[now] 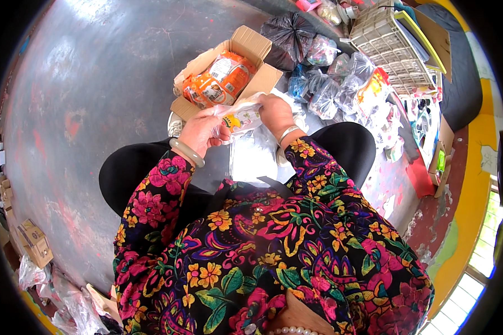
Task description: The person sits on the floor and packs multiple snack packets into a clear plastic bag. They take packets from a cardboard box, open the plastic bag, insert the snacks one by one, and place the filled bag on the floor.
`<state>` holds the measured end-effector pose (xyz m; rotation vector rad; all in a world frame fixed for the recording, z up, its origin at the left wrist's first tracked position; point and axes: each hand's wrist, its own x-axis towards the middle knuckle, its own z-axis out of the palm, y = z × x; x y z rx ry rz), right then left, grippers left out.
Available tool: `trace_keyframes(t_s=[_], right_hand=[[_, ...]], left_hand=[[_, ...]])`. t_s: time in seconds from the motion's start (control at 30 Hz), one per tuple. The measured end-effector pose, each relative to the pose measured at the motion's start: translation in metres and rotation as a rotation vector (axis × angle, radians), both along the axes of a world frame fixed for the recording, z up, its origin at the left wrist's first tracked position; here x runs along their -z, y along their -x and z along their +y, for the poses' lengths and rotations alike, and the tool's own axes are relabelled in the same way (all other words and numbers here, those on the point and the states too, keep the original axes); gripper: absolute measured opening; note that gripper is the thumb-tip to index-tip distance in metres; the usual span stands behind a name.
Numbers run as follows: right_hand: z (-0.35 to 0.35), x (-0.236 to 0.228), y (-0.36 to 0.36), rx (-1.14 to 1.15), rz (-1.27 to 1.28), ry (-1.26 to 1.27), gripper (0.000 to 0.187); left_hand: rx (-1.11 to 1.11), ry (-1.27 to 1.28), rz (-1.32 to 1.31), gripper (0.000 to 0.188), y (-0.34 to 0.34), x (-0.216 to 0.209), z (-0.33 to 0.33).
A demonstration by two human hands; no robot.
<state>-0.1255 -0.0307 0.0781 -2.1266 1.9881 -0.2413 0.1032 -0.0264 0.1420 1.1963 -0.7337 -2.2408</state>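
Between my hands a thin white plastic bag [241, 119] with a yellow and pink print is stretched out, just in front of my knees. My left hand [202, 133] pinches its left end, the fingers curled in. The right hand [275, 114] grips the other end near the top edge. Directly beyond the bag stands an open cardboard box [251, 44], flaps spread, holding orange and white packages [221, 80]. Below the bag, between my legs, lies a bright white sheet-like thing [254, 159]; glare hides its detail.
A black rubbish bag [288, 36] and several clear filled bags [327, 100] crowd the right of the box. Behind them a pale plastic crate [383, 47] holds flat things. A small carton [34, 243] and crumpled clear plastic [75, 310] lie at the lower left on the grey floor [84, 139].
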Motion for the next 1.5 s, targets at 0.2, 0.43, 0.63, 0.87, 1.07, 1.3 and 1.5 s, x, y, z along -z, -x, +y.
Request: trace_keyframes(t_s=[0.2, 0.43, 0.63, 0.87, 1.07, 1.3, 1.5], right_hand=[[-0.003, 0.001, -0.015, -0.278, 0.277, -0.05, 0.016], [-0.015, -0.002, -0.047, -0.352, 0.293, -0.28, 0.018], [-0.022, 0.025, -0.051, -0.379, 0.322, -0.34, 0.019], [-0.031, 0.019, -0.048, -0.368, 0.415, -0.32, 0.022], [-0.026, 0.065, -0.043, -0.261, 0.267, -0.146, 0.02], [-0.024, 0.076, -0.038, -0.078, 0.087, -0.126, 0.016], [-0.042, 0.014, -0.039, -0.54, 0.169, -0.436, 0.016]], left_hand=[[-0.122, 0.058, -0.028, 0.039, 0.007, 0.0, -0.001], [0.115, 0.175, -0.098, 0.038, 0.012, -0.008, 0.003], [0.086, 0.181, -0.144, 0.036, 0.014, -0.001, 0.001], [-0.052, 0.166, -0.198, 0.039, 0.011, -0.005, -0.002], [0.058, 0.286, -0.153, 0.037, 0.016, -0.008, 0.003], [0.16, 0.21, -0.17, 0.031, 0.017, -0.011, 0.004], [0.041, -0.026, -0.158, 0.021, 0.005, 0.013, 0.002]])
